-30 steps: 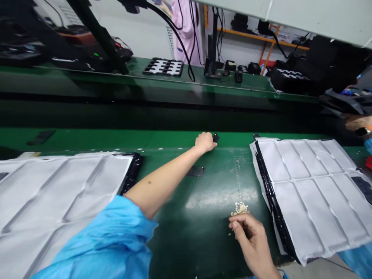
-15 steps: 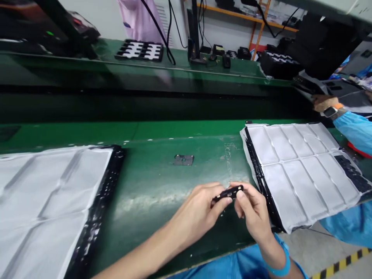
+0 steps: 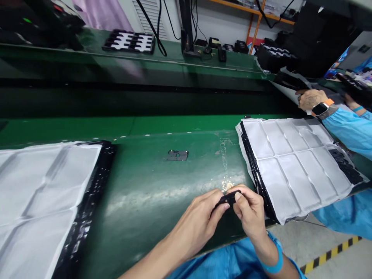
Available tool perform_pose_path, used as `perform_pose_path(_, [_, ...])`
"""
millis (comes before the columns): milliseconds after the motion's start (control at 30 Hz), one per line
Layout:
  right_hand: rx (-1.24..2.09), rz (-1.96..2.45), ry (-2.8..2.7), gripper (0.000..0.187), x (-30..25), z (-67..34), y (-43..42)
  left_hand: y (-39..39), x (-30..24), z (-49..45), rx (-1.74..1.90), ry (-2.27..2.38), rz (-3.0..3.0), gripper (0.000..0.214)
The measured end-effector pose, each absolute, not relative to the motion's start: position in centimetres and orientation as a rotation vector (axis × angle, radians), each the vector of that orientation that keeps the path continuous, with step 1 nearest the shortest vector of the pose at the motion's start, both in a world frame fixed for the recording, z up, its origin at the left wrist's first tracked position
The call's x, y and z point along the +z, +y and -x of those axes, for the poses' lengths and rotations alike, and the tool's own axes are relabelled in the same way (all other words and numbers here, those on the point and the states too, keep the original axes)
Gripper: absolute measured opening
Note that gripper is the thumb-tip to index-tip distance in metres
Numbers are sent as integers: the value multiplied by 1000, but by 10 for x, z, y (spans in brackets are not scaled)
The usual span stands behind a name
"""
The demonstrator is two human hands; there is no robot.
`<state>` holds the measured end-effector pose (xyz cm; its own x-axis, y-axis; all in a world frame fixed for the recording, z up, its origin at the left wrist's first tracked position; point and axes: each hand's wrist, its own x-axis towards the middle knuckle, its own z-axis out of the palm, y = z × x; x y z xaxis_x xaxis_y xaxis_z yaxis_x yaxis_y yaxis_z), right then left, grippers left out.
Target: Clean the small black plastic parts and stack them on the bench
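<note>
A small flat black plastic part (image 3: 228, 198) is pinched between both of my hands, just above the front of the green bench (image 3: 145, 182). My left hand (image 3: 207, 211) grips its left end, thumb in front and fingers behind. At the other end, my right hand (image 3: 249, 209) holds it between thumb and curled fingers. The fingers hide much of the part. Behind my hands lies a small heap of tiny pale gold pieces (image 3: 227, 185) on the bench. Farther back, a flat dark part with cut-outs (image 3: 178, 155) lies by itself.
Stacked trays under white sheets stand at the left (image 3: 31, 182) and at the right (image 3: 296, 162). A dark recessed channel (image 3: 130, 101) runs behind the bench. A co-worker's hand (image 3: 312, 101) with a watch holds a sheet-covered tray at the far right.
The black part has turned in my hands, so its edge with gold spots no longer shows as before. The view has shifted slightly. The co-worker's hand has moved left, lifting a sheet-covered tray.
</note>
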<state>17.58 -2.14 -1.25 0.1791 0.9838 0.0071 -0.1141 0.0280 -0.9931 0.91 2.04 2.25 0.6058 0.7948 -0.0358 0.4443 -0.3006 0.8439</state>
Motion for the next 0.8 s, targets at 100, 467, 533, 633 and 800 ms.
perform_pose_path(100, [1114,1220,-1005,30,-15,-176,-22,22,20,-10,476,984,-1925,23])
perform_pose_path(467, [1166,1227,-942,32,-25,-179,-19,31,14,-13,402,967,-1942,19])
perform_pose_path(533, [1164,1230,-933,33,-26,-180,-18,31,12,-14,402,981,-1958,21])
perform_pose_path(633, [1161,1249,-938,34,-26,-180,-18,31,10,-14,405,986,-1976,21])
perform_pose_path(800, [1169,1235,-969,32,-25,-181,-19,30,11,-13,422,976,-2008,21])
